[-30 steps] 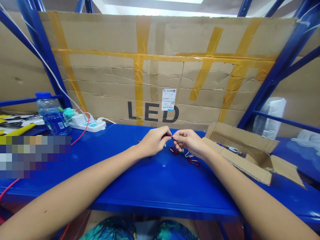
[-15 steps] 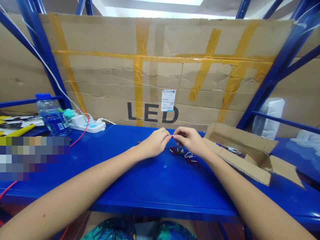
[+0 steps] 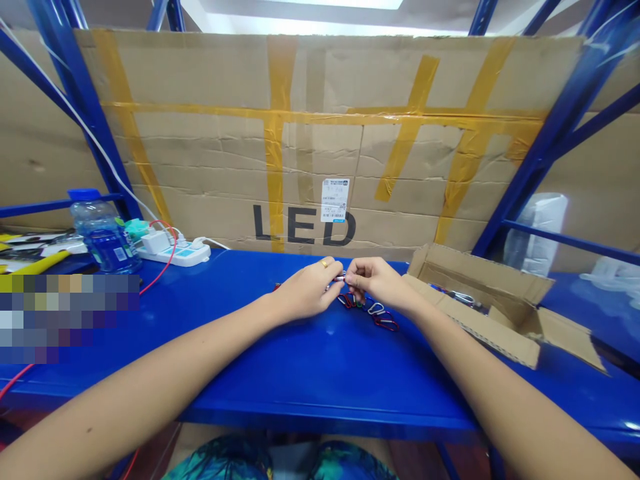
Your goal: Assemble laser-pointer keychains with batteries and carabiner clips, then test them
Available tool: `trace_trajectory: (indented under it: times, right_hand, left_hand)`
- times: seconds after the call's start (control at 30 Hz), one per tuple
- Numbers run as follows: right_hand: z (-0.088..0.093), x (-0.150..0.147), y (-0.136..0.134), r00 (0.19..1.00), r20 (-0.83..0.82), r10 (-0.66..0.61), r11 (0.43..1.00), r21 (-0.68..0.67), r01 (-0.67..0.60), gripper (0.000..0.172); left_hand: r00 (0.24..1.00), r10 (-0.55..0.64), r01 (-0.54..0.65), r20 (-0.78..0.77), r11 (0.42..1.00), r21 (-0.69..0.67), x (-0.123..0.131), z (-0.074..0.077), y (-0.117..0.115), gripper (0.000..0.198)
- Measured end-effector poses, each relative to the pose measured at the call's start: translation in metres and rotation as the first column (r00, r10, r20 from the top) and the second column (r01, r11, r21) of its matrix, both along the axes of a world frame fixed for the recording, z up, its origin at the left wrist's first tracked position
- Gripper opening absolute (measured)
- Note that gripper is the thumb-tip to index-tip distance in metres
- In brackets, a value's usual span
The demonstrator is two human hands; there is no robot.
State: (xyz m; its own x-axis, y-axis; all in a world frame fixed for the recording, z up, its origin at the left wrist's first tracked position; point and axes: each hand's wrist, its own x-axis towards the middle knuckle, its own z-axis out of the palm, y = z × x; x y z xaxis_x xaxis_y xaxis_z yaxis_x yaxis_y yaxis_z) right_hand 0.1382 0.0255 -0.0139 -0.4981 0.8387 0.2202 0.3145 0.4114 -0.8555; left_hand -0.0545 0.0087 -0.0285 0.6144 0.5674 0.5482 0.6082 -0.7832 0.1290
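Our left hand point(image 3: 310, 288) and right hand point(image 3: 376, 283) pinch a small piece point(image 3: 340, 279) between them; clips point(image 3: 376, 309) lie below our right; table point(image 3: 325, 367) stretches to its near edge point(image 3: 330, 415).

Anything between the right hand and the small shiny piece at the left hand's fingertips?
Nothing visible. The right hand pinches at the small shiny piece, opposite the left hand. The clips lie nearer the camera, the open box off right; neither intervenes.
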Motion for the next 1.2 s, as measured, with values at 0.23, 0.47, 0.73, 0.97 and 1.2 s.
trace_trajectory:
  times: [0.23,0.47,0.73,0.97,1.2]
  right_hand:
    - [-0.0049,0.0003,0.0036,0.994,0.056,-0.095,0.944,0.320,0.072,0.012]
    - [-0.0093,0.0004,0.0060,0.995,0.063,-0.072,0.968,0.246,0.054,0.013]
    - [-0.0061,-0.0006,0.0043,0.998,0.004,-0.057,0.998,0.034,0.057,0.017]
    - [-0.0021,-0.0006,0.0022,0.992,-0.120,-0.050,0.984,-0.176,0.028,0.024]
    - [-0.0025,-0.0039,-0.0007,0.975,-0.214,-0.065,0.957,-0.288,0.001,0.019]
  left_hand:
    - [0.996,0.077,-0.076,0.036,0.997,-0.023,0.0059,-0.0016,0.0045,0.026]
    - [0.987,0.155,-0.158,-0.043,0.983,-0.088,0.0032,-0.0048,0.0057,0.023]
    - [0.995,0.091,-0.092,-0.030,0.995,-0.029,0.0006,-0.0050,0.0052,0.020]
    - [0.997,0.069,-0.066,-0.044,0.995,0.080,-0.0005,-0.0044,0.0039,0.020]
    - [0.978,0.118,-0.088,-0.172,0.981,0.173,-0.0004,0.0014,0.0009,0.029]
